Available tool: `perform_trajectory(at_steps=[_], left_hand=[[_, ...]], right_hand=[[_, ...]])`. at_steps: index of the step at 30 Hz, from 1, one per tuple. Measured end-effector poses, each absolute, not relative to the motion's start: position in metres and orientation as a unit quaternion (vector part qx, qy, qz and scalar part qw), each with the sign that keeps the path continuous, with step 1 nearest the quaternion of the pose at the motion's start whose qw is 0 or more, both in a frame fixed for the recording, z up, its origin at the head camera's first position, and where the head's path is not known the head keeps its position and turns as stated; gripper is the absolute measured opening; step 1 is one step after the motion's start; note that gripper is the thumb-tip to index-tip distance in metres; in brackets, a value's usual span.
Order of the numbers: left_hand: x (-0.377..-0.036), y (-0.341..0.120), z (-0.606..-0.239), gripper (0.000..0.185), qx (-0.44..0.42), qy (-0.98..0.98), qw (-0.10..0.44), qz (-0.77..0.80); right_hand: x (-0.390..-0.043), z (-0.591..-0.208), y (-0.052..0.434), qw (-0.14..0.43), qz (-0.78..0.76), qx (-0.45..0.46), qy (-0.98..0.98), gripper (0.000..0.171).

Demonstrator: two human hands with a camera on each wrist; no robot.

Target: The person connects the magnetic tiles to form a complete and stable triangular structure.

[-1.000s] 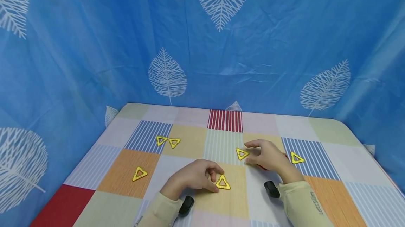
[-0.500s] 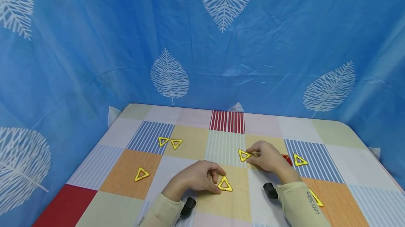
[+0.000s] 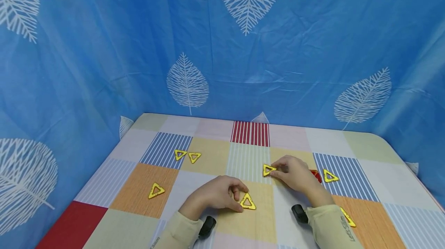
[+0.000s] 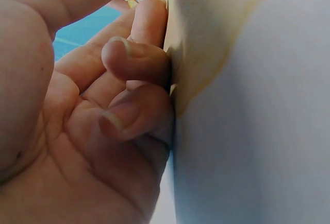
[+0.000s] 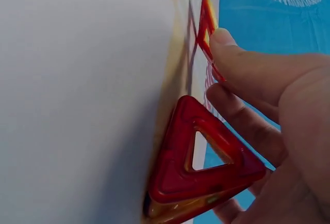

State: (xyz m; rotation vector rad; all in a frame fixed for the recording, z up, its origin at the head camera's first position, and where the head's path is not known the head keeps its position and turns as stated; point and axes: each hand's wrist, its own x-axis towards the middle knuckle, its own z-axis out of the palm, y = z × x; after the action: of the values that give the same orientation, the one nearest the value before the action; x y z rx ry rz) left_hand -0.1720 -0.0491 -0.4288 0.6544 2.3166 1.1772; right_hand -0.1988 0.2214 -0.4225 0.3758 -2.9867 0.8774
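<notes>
My left hand (image 3: pixel 220 193) rests low on the cloth, holding a yellow triangular magnetic tile (image 3: pixel 252 206) between forefinger at its top corner and thumb at its lower left. In the left wrist view its other fingers (image 4: pixel 139 62) curl against the cloth. My right hand (image 3: pixel 293 171) pinches another yellow triangular tile (image 3: pixel 265 170) by one corner between thumb and forefinger. The right wrist view shows this tile (image 5: pixel 202 26) tilted off the cloth. Behind that hand is a red triangular tile (image 3: pixel 317 175), partly hidden; in the right wrist view the red tile (image 5: pixel 178 180) leans up beside the fingers.
Two yellow triangles (image 3: pixel 180 154) lie close together at the back left, and a third triangle (image 3: pixel 155 190) sits on the left. At right are a yellow triangle (image 3: pixel 330 176) and another (image 3: pixel 349 219) partly under the sleeve. A blue curtain (image 3: pixel 222 48) hangs behind the patchwork-covered table (image 3: pixel 139 226).
My right thumb and forefinger have closed on the tile's corner and tilted it. The red tile and a triangle by the right sleeve have come into view. My left hand keeps its place.
</notes>
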Motion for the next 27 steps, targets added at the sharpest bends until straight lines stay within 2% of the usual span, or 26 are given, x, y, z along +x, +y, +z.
perform_trajectory(at_steps=[11, 19, 27], left_hand=[[-0.173, -0.049, -0.430, 0.038, 0.243, 0.841, 0.225, 0.428], [-0.172, -0.049, -0.431, 0.034, 0.247, 0.840, 0.219, 0.430], [-0.171, -0.047, -0.430, 0.032, 0.243, 0.846, 0.213, 0.423]], right_hand=[[-0.183, -0.416, 0.218, 0.005, 0.361, 0.104, -0.927, 0.018], [-0.169, -0.412, 0.214, 0.012, 0.370, 0.168, -0.914, 0.017], [-0.163, -0.414, 0.210, -0.070, 0.377, 0.245, -0.891, 0.013]])
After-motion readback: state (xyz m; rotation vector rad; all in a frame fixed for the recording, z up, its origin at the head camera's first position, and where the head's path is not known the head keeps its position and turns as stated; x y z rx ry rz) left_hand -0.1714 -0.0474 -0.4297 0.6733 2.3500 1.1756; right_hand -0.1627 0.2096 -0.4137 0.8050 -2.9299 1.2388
